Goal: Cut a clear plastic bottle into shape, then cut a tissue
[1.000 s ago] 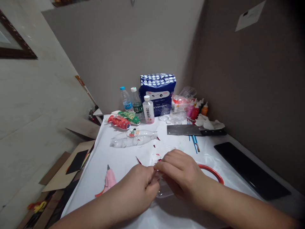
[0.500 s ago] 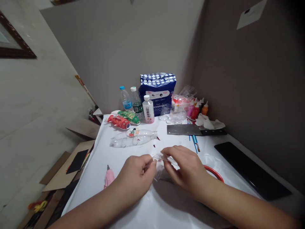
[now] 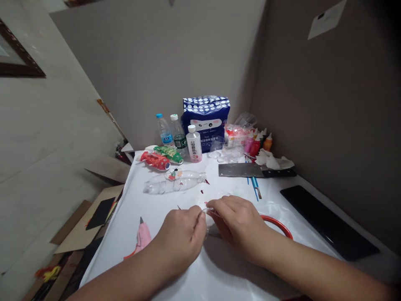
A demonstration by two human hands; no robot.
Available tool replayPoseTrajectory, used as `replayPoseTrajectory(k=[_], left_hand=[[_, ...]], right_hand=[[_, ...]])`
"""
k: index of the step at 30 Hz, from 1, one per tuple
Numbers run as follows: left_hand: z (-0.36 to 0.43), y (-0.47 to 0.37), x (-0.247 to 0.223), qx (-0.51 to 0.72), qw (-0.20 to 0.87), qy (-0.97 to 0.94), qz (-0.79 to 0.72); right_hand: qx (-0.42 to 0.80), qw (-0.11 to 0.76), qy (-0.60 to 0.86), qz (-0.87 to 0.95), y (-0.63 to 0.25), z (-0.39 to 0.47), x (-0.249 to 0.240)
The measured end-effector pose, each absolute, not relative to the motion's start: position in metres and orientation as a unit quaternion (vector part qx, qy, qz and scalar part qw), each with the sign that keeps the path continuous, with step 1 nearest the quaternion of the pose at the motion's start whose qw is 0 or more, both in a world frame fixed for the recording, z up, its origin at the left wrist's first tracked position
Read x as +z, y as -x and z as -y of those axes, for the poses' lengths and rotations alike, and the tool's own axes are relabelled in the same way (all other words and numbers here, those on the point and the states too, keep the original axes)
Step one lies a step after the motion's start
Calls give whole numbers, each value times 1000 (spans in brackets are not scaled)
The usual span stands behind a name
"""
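Near the front middle of the table, my left hand [image 3: 184, 234] is closed, thumb and fingers pinching the edge of a clear plastic piece [image 3: 210, 210]. My right hand [image 3: 239, 219] grips the same piece from the other side, its fingers bent over the top. Most of the plastic is hidden by the fingers, so its full shape does not show. Left of my left hand lies a pink glue gun [image 3: 143, 237], partly behind the forearm. A red curved handle [image 3: 280, 225] shows beyond my right wrist. Past the hands, a clear bottle-shaped plastic body [image 3: 175, 182] lies on its side.
A cleaver [image 3: 241, 170] and thin blue brushes [image 3: 255, 187] lie to the right, near a black flat slab [image 3: 328, 221]. At the back stand drink bottles [image 3: 194, 144], a blue bag [image 3: 206, 110] and paint bottles [image 3: 255, 146]. Red [image 3: 155, 161] and green [image 3: 169, 154] fish-like bottles lie left.
My right hand's fingers have closed down over the clear plastic, and the two hands sit nearer each other. The view has shifted slightly, showing more of the glue gun.
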State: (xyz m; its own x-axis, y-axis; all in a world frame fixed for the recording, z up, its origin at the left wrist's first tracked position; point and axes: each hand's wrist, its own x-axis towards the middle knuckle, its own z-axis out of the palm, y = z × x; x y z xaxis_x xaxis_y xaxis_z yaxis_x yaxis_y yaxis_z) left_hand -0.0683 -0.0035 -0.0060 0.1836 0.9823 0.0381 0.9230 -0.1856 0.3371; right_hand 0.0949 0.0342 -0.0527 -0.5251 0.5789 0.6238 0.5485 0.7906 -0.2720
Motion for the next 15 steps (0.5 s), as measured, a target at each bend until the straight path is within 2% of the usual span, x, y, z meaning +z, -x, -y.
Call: replayPoseTrajectory(k=[8, 15], left_hand=[[6, 66, -11, 122, 65, -765, -629], [10, 71, -17, 163, 32, -789, -592]], right_hand=[[30, 396, 316, 862, -87, -36, -56], [92, 430, 237, 866, -91, -42, -49]])
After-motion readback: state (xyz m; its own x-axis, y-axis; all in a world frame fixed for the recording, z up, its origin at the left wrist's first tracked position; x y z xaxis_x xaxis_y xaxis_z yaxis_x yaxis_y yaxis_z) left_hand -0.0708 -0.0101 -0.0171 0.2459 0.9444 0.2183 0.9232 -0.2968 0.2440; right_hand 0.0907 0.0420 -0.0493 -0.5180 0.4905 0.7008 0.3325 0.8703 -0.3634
